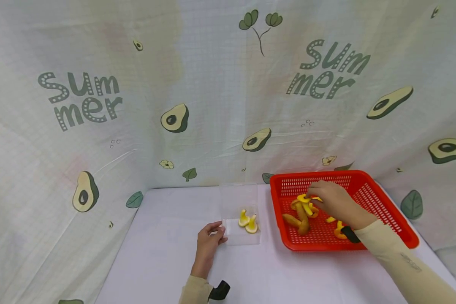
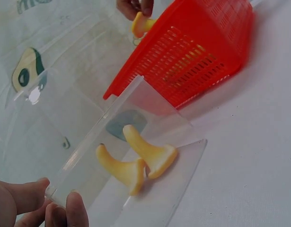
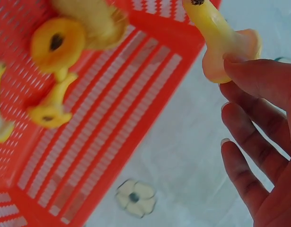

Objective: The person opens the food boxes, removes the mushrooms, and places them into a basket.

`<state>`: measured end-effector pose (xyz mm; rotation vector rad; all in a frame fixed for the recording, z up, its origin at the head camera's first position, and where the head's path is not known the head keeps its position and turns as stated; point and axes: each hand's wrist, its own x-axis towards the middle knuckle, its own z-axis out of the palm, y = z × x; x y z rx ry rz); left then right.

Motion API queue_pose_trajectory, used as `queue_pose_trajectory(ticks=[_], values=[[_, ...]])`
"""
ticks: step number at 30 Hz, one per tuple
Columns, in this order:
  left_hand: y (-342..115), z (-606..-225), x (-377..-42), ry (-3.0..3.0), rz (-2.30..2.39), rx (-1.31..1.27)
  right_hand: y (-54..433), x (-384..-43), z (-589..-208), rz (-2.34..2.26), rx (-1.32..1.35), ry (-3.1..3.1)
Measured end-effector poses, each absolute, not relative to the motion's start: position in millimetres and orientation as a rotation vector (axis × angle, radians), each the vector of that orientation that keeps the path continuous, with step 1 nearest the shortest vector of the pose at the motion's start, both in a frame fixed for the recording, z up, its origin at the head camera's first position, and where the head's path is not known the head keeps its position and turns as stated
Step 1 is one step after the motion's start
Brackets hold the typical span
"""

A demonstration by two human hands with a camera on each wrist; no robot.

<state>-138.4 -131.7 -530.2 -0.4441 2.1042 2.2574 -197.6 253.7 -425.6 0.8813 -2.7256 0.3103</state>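
Over the red basket, my right hand pinches a yellow mushroom by its cap, between thumb and fingers. The stem end of this mushroom points away from the palm in the right wrist view. My left hand grips the left edge of a clear plastic box, thumb on one side and fingers on the other. Two yellow mushrooms lie side by side in the box. Its clear lid stands raised at the back.
More mushrooms lie in the basket: larger brownish ones on its left and smaller yellow-orange ones. The basket stands to the right of the box on a white-covered table. A printed cloth hangs behind.
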Motion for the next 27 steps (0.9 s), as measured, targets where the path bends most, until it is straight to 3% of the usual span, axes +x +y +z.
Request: queue_pose_trajectory(ticks=[27], values=[[-130.9, -528.2, -142.7, 2.106, 2.239, -0.483, 301.4, -223.1, -465.2, 0.216, 0.797, -3.044]])
